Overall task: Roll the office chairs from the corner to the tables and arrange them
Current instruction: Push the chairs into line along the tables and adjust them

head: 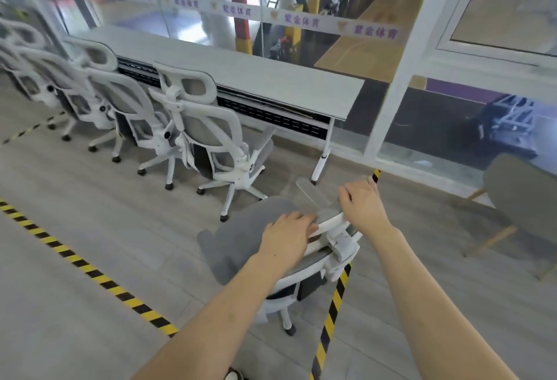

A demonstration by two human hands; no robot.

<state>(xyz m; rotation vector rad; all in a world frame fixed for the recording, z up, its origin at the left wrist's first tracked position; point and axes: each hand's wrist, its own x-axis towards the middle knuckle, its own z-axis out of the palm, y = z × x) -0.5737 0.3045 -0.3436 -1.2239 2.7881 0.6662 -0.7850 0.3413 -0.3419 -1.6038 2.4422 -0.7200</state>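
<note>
Seen from above, a person's two bare hands rest on the top of a grey and white office chair [241,244]. The left hand [286,235] lies flat, fingers spread over the headrest's upper edge. The right hand [363,203] curls loosely over the same edge, just beside the left; whether it truly grips cannot be told. Ahead and left of the hands, a long grey table [241,75] runs along a glass wall, with a row of matching chairs [211,135] tucked against it. Yellow-and-black floor tape [331,307] passes beneath the right forearm.
</note>
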